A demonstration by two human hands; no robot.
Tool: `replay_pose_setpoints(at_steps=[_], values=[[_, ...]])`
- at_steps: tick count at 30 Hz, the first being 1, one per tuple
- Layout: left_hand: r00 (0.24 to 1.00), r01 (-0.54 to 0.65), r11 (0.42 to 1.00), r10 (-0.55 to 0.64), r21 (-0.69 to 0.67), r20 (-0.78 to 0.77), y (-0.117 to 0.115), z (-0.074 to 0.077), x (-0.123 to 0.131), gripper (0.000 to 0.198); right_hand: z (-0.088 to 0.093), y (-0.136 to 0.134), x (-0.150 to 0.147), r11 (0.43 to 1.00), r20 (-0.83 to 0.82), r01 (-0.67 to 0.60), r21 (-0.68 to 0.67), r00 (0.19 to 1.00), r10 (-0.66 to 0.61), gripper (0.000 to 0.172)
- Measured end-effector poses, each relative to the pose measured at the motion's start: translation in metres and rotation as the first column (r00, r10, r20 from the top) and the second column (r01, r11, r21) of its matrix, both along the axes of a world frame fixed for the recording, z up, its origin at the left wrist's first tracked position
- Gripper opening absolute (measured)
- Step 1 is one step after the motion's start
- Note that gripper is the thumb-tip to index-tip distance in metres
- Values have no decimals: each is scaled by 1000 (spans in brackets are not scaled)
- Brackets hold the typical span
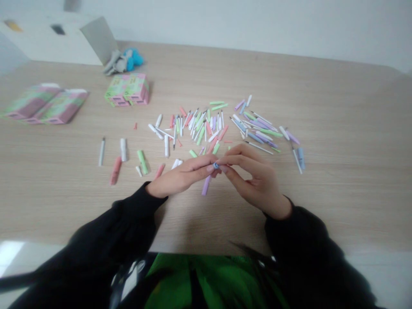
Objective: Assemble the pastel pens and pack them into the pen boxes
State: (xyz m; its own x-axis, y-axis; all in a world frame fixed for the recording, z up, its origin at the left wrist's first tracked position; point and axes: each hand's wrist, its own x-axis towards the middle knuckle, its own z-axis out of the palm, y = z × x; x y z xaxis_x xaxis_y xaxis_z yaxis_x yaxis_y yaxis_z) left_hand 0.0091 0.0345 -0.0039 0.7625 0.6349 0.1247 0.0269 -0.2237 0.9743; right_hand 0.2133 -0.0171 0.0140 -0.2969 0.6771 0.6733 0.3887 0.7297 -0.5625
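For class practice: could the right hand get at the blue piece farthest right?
Probably yes: nothing covers the blue piece, though a white stick lies alongside and the right hand touches a small blue part.

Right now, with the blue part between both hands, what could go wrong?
The small blue part might slip from between the left hand and right hand. The pink tube near the left hand could get knocked. Colours lie mixed in the pile, so parts might be confused.
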Motion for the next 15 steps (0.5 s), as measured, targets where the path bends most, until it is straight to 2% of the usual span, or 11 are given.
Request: replay_pose_setpoints(at_steps=[5,10,13,15], values=[[1000,13,1000,-13,-11,20,0,-3,0,31,0,0,-3,999,-23,32,-23,999,-32,21],[1000,-3,999,4,-38,5,-1,2,0,31,1,-2,-3,997,-46,15,-80,999,-19,15],[1000,5,1000,-5,-28,-4,-1,5,0,31,3,-3,0,999,-35,-18,-49,999,16,17],[1000,10,1000,-10,-17,3,-1,7,-1,31,6,-4,4,1000,-61,18,-26,998,-19,21]])
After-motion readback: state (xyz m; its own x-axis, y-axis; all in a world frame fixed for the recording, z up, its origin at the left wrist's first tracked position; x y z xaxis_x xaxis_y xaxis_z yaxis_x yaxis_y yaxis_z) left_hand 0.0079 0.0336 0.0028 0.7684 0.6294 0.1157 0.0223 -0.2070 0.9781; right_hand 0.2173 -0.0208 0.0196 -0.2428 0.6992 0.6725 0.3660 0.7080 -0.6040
